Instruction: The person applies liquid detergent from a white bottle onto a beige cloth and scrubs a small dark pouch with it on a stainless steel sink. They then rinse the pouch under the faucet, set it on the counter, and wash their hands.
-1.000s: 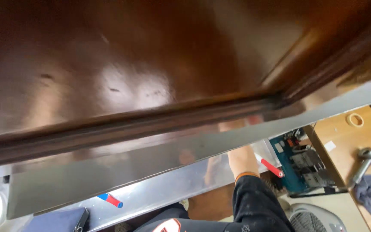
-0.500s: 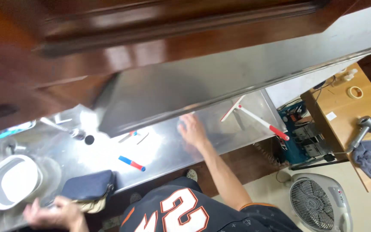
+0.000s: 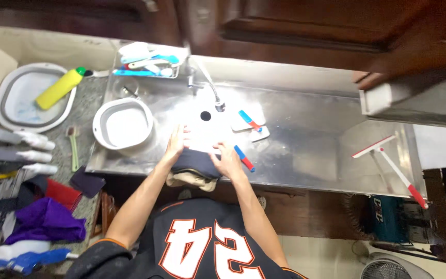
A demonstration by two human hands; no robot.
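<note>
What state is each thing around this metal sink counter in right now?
Left hand: flat on the dark cloth, fingers spread.
Right hand: pressing the dark cloth.
Dark cloth: bunched at the counter's front edge, over a beige cloth.
White basin: upright, looks empty.
Yellow bottle: lying in the oval tub.
Squeegee: lying flat on the counter.
Faucet: no water visible.
</note>
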